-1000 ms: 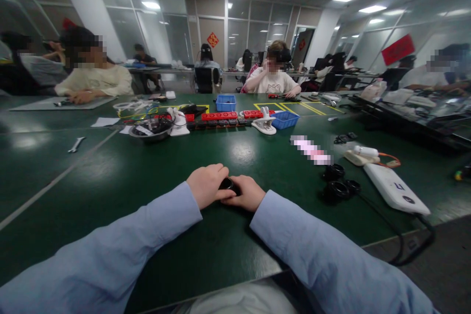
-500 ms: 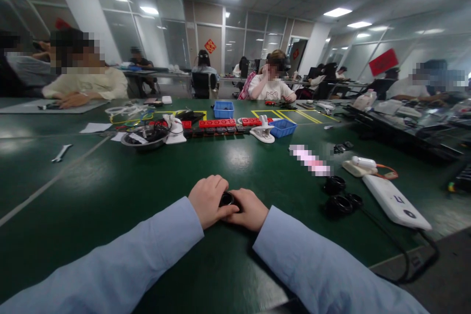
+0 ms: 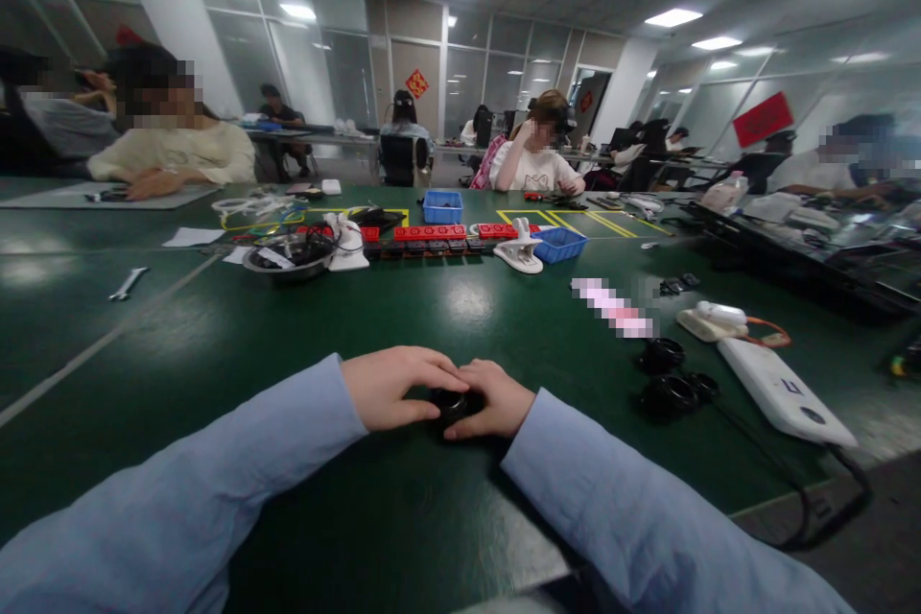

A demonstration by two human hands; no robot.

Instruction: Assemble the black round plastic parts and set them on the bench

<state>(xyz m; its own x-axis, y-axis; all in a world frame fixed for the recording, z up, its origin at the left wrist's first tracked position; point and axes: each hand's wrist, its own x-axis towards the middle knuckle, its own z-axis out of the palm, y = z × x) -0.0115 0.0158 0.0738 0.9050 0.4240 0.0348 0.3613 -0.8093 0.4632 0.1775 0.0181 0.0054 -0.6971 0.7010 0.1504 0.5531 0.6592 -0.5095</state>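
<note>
Between your hands, the black ring is gripped by the fingertips of your left hand and right hand. Handling looks underway; what's finished or left can't be told. Right of your right hand, other rings lie untouched on the surface.

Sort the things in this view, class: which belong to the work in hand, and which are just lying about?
In the work:
- small black round piece, between left hand and right hand
- probably the black round parts at right, similar-looking but untouched

Apparently just lying about:
- wrench
- metal bowl of cables
- white clip
- blue basket beside it
</note>
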